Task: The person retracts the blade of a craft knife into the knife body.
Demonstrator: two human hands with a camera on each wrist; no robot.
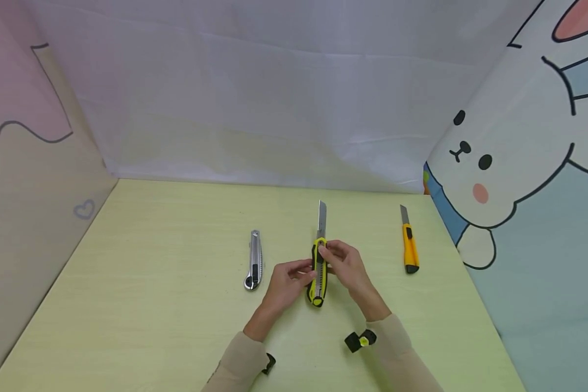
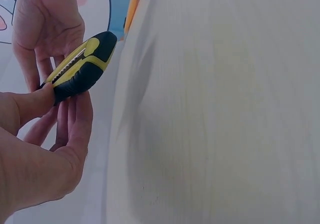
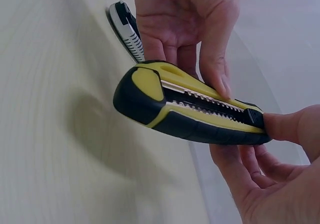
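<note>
Both hands hold a yellow-and-black utility knife [image 1: 318,272] just above the table's middle, its blade extended and pointing away from me. My left hand [image 1: 304,272] pinches the handle's middle from the left, thumb on top and fingers underneath [image 2: 75,124]. My right hand [image 1: 330,253] grips the handle from the right, near the blade end. In the right wrist view the knife [image 3: 190,104] shows its notched track, and my right thumb [image 3: 290,126] lies against the black slider [image 3: 255,118]. The knife's rounded butt [image 2: 102,46] shows in the left wrist view.
A silver utility knife [image 1: 253,260] lies left of the hands. An orange one [image 1: 409,245] lies to the right with its blade out. The yellow-green table [image 1: 152,283] is walled by fabric screens on the left, back and right.
</note>
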